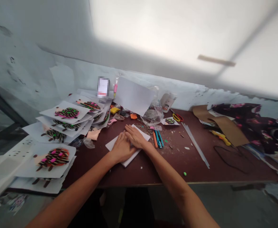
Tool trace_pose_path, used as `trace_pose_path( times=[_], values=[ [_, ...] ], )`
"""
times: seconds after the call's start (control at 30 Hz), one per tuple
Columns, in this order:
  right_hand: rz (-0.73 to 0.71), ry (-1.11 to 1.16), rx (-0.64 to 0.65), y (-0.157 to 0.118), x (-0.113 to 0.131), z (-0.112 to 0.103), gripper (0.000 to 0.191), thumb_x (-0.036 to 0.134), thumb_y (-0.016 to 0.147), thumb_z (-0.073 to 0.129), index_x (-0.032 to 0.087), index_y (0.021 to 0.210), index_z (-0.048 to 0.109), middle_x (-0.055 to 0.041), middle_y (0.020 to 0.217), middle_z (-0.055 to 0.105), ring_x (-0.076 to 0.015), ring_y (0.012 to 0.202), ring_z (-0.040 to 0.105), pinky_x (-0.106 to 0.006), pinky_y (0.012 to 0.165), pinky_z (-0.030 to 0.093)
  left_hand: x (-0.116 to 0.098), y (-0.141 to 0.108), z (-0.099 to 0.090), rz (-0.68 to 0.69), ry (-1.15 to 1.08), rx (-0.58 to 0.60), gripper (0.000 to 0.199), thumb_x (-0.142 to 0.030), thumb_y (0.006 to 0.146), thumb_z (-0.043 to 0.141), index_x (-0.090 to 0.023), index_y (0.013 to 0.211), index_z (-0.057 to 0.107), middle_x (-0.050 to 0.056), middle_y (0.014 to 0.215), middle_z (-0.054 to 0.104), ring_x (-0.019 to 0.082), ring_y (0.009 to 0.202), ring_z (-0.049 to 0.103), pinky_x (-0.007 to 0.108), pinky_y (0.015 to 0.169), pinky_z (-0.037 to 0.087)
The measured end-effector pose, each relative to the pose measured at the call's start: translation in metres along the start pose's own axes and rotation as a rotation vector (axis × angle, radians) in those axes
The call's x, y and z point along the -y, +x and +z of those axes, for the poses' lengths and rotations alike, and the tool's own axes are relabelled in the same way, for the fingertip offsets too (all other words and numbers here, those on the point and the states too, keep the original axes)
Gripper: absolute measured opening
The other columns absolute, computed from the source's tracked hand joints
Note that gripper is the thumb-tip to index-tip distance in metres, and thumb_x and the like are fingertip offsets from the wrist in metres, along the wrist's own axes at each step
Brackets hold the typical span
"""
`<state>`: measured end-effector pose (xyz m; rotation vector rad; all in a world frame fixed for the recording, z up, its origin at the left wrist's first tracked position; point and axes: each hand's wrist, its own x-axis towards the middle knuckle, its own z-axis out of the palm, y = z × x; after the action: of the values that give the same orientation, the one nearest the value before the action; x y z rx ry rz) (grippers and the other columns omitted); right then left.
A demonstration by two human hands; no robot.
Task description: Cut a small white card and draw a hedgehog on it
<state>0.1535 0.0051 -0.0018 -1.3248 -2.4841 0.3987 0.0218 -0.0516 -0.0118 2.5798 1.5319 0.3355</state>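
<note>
Left hand [121,147] and right hand [134,136] flat on white card [143,132].
We see both open, gripping nothing, pressing down, seemingly to keep the card still, near mid-table [200,171].

Messy table [200,167] here: stacked cards [55,136] with pink-and-black designs piled on the left, red-and-yellow scissors [178,117] toward the back, teal and orange cutters [158,139] among scraps, long grey strips [195,145] nearby, and cardboard [220,126] beside dark floral cloth [248,126].

light: blown-out glare on upper wall [167,34] | shadows: soft, diffuse | edges: bowed, stretched
</note>
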Motion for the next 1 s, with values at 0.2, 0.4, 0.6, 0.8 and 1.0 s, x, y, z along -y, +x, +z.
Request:
trace_pose_path(
  times=[0.2, 0.4, 0.6, 0.8, 1.0],
  values=[
    [0.057, 0.028, 0.012, -0.001, -0.001, 0.004, 0.060, 0.045, 0.105, 0.024, 0.011, 0.153, 0.036, -0.0144, 0.157, 0.037, -0.0241, 0.150, 0.027, -0.046, 0.122, 0.022, 0.003, -0.002, -0.003, 0.030, 0.005, 0.047, 0.087, -0.066, 0.092, 0.035, -0.002, 0.151, 0.033, 0.022, 0.154, 0.039, 0.036, 0.146, 0.029, 0.050, 0.120, 0.018],
    [0.099, 0.012, 0.029, -0.003, 0.004, 0.000, 0.063, 0.045, 0.104, 0.025, 0.009, 0.155, 0.029, -0.0155, 0.159, 0.033, -0.0238, 0.150, 0.025, -0.044, 0.122, 0.023, 0.000, -0.010, -0.013, 0.036, 0.034, 0.126, 0.090, -0.070, 0.091, 0.035, -0.004, 0.153, 0.031, 0.022, 0.158, 0.030, 0.037, 0.150, 0.020, 0.056, 0.121, 0.008],
    [0.061, -0.060, 0.053, -0.001, 0.002, 0.000, 0.059, 0.041, 0.105, 0.023, 0.007, 0.152, 0.035, -0.0152, 0.159, 0.032, -0.0232, 0.150, 0.024, -0.044, 0.123, 0.022, 0.002, -0.019, -0.013, 0.071, 0.046, 0.089, 0.091, -0.072, 0.090, 0.033, -0.005, 0.152, 0.035, 0.022, 0.158, 0.031, 0.038, 0.150, 0.017, 0.056, 0.120, 0.007],
    [-0.002, -0.115, 0.107, -0.005, -0.010, -0.004, 0.061, 0.041, 0.105, 0.029, 0.004, 0.152, 0.034, -0.0185, 0.158, 0.031, -0.0237, 0.151, 0.021, -0.045, 0.123, 0.022, 0.004, -0.025, -0.015, 0.073, 0.044, 0.104, 0.091, -0.074, 0.089, 0.036, -0.010, 0.153, 0.034, 0.021, 0.160, 0.027, 0.037, 0.151, 0.016, 0.055, 0.120, 0.009],
    [0.002, -0.112, 0.087, -0.016, -0.024, -0.006, 0.062, 0.048, 0.104, 0.025, 0.012, 0.155, 0.032, -0.0141, 0.161, 0.026, -0.0234, 0.151, 0.020, -0.047, 0.123, 0.022, 0.003, -0.025, -0.014, 0.067, 0.047, 0.097, 0.096, -0.074, 0.089, 0.033, -0.004, 0.154, 0.028, 0.022, 0.160, 0.024, 0.035, 0.152, 0.013, 0.052, 0.121, 0.008]
  ],
)
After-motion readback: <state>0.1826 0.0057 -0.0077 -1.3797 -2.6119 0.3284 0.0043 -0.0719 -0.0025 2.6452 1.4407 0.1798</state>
